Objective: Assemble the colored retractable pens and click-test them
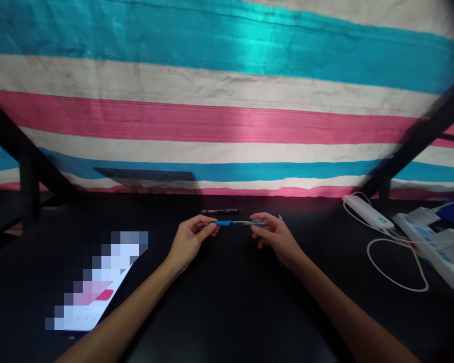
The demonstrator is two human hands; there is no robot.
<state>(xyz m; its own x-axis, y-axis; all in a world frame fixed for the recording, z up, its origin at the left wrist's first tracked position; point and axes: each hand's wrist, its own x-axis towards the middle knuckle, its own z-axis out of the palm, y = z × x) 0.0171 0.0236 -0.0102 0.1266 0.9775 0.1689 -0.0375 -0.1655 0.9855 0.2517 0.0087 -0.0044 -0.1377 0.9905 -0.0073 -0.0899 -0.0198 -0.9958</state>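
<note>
A blue pen [234,223] with a clear barrel is held level above the black table, stretched between both hands. My left hand [191,239] pinches its left end between thumb and fingertips. At the other end, my right hand [276,237] grips the pen with thumb and index finger, the other fingers curled below. Just behind, a dark pen [219,211] lies on the table. A further small object [280,217] pokes out behind my right hand, mostly hidden.
On the left lies a lit screen [93,307], partly blurred out. To the right are a white power bank-like device [369,213], a looped white cable [426,282] and a power strip [431,247]. A striped sheet [227,121] hangs behind, with black frame bars [30,186] at the sides.
</note>
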